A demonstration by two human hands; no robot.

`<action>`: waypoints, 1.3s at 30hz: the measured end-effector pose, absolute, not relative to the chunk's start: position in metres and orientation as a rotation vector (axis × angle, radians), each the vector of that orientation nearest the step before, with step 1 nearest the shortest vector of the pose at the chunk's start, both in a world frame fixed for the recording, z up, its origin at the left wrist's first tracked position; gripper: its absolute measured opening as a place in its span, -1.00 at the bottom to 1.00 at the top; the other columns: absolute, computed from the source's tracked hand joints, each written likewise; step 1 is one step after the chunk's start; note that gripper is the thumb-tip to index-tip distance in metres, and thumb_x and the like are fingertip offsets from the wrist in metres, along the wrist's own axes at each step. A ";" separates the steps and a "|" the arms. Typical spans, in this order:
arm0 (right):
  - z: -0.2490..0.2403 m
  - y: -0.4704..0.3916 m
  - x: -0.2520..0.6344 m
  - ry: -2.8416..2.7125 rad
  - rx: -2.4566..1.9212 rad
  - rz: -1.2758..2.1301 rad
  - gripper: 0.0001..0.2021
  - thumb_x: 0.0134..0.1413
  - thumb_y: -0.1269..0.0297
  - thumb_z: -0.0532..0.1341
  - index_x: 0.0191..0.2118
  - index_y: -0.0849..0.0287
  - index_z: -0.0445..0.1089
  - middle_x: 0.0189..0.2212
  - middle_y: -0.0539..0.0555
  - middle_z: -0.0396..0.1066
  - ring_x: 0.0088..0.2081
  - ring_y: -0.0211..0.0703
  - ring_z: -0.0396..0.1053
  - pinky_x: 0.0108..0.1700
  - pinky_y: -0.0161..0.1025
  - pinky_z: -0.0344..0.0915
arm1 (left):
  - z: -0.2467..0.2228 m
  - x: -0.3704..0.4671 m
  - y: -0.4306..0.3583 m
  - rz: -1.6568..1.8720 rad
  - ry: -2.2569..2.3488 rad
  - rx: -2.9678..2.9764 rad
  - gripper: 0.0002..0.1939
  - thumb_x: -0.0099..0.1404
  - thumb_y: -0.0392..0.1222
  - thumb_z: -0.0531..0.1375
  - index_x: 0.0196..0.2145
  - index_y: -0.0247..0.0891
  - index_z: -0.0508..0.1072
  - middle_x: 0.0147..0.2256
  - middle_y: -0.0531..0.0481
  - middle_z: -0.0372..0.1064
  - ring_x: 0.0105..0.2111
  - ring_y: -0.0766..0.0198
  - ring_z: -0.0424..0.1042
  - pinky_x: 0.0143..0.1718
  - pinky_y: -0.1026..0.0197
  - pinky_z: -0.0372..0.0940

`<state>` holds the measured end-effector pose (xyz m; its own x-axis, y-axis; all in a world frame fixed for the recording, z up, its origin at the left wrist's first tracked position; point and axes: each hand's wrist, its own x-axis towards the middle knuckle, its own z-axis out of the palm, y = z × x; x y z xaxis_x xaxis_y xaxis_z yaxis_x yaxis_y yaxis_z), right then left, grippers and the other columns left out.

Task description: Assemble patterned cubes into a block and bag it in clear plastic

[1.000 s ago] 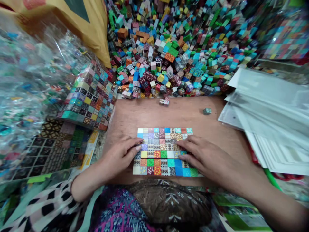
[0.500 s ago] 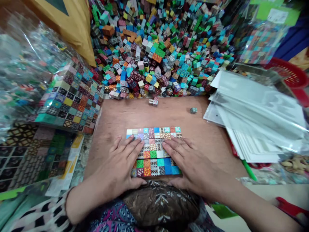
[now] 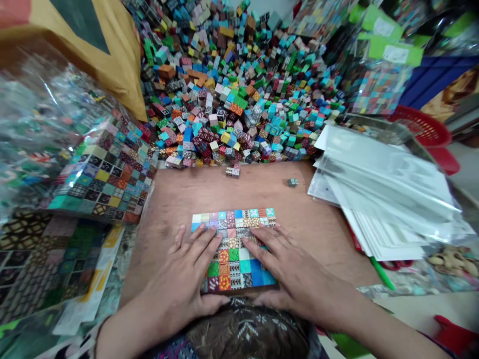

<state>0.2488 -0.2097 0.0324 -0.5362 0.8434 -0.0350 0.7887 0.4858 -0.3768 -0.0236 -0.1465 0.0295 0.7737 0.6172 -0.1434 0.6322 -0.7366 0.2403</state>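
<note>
A flat rectangle of colourful patterned cube blocks (image 3: 234, 255) lies on the brown wooden board (image 3: 179, 192), close to my lap. My left hand (image 3: 185, 267) rests over its left side, fingers stretched forward on the blocks and thumb along the near edge. Over the right side lies my right hand (image 3: 282, 262), likewise flat, its thumb at the near edge. Both hands are open, and they cover the outer blocks of the middle rows. Beyond the rectangle, a small pair of patterned blocks (image 3: 232, 172) and a single grey-green block (image 3: 292, 182) sit loose on the board.
A big heap of loose blocks (image 3: 224, 104) borders the board's far side. At left is a clear bag of blocks (image 3: 105, 174). White cards and clear sleeves (image 3: 377, 194) overlap the board's right side, with a green-handled tool (image 3: 381, 273) beside them. A red basket (image 3: 422, 127) stands behind.
The dark gap between the near two rows of blocks and the rows beyond has closed. My hands remain flat on the rectangle. The camera view has tilted up slightly.
</note>
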 end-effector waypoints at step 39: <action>-0.010 -0.052 0.283 -2.253 -1.667 0.449 -0.84 0.16 0.45 0.23 -0.17 0.16 0.52 -0.18 0.16 0.58 -0.14 -0.02 0.49 -0.06 -0.12 0.36 | 0.024 0.080 0.018 0.166 1.378 2.505 -0.58 0.38 0.00 0.12 0.05 -0.34 0.45 -0.05 -0.25 0.40 -0.12 0.01 0.47 -0.09 0.01 0.36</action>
